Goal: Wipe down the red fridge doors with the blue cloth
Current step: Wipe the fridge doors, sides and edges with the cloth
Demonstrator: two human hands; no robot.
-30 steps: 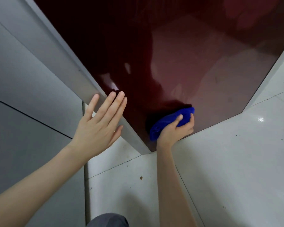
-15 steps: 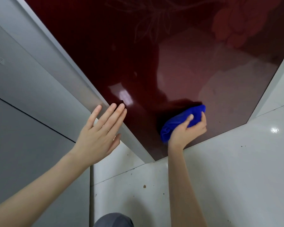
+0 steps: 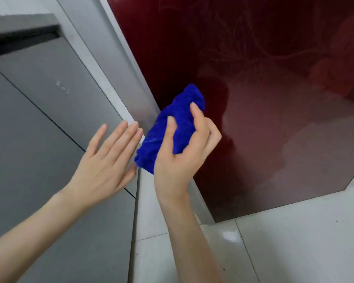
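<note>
Two hands up at the fridge corner.
Our left hand (image 3: 106,158) is spread flat, fingers straight; our right hand (image 3: 182,158) clutches the bunched cloth (image 3: 172,129) near the red door (image 3: 264,99)'s left edge, by its grey side (image 3: 119,64).

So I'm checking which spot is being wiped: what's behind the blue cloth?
Behind the blue cloth, gripped by the right hand, are the red fridge door and its grey edge strip. The patch directly behind it is covered, so contact can't be confirmed.
</note>
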